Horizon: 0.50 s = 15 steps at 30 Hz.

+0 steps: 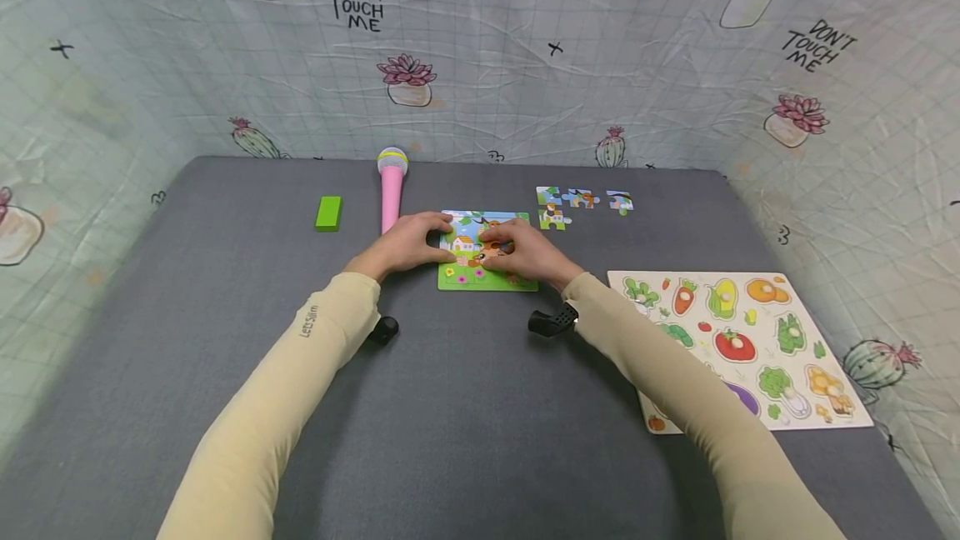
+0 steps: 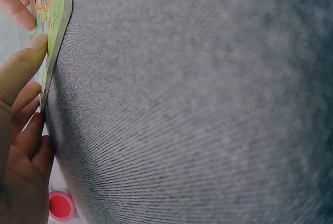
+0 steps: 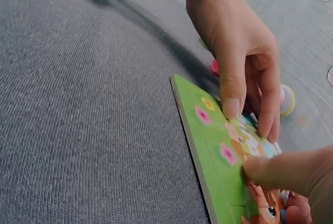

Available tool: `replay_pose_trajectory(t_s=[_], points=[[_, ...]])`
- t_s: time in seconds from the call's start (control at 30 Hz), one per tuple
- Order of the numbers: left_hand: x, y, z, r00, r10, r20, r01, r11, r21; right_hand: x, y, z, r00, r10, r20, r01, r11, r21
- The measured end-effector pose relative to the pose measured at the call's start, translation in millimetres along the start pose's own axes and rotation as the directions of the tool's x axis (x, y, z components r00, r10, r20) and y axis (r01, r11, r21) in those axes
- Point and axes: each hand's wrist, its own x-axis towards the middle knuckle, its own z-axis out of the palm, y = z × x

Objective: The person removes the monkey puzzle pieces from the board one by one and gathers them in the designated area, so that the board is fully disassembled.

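A picture puzzle board (image 1: 487,280) with a green border lies flat at the middle of the table, part of its picture covered by the hands. The left hand (image 1: 408,245) rests on its left side; in the right wrist view that hand's thumb (image 3: 232,96) touches the board's face (image 3: 210,151). The right hand (image 1: 528,252) has thumb and fingertips on the middle of the picture, around an orange figure; whether it pinches a loose piece is hard to see. In the left wrist view the left hand (image 2: 23,109) is at the board's edge (image 2: 58,37).
Several loose puzzle pieces (image 1: 553,217) lie behind and right of the board. A pink microphone (image 1: 391,194) and a green block (image 1: 328,213) lie to the left. A vegetable board (image 1: 693,307) is at the right, partly under the right forearm. A printed curtain (image 1: 480,48) hangs behind.
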Motion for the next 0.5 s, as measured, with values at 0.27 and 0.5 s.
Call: replay_pose_trajectory(t_s=[0.27,0.5], points=[[-0.5,1.9,-0.9,1.0,-0.006,-0.004,0.006,1.0,0.004,-1.0,-0.1,0.5,0.999,0.048,-0.014,-0.047,0.994,0.095],[-0.8,1.9,-1.7,1.0,-0.007,-0.001,0.007,1.0,0.007,0.1,-2.9,3.3,0.998,0.052,-0.023,-0.049,0.994,0.1]])
